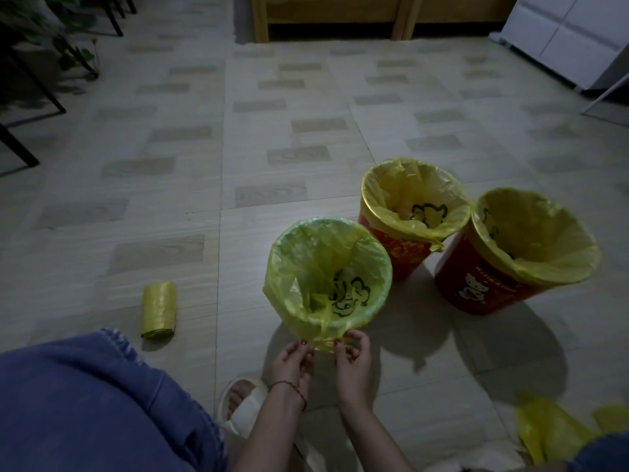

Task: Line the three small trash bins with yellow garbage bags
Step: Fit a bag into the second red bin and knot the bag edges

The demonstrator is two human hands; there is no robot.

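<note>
Three small bins stand on the tiled floor, each with a yellow bag spread over its rim. The nearest bin (328,277) is just in front of me, fully covered by its bag. My left hand (292,364) and my right hand (354,359) both pinch the gathered loose plastic of that bag (321,345) below the near rim. Two red bins stand behind to the right: the middle one (413,212) and the right one (517,253). A roll of yellow bags (159,310) lies on the floor to the left.
My knee in blue denim (92,403) fills the lower left, with a white slipper (243,407) beside it. Loose yellow plastic (551,434) lies at the lower right. A wooden frame (333,18) and a white panel (571,35) stand at the back, black furniture legs (30,97) at the left.
</note>
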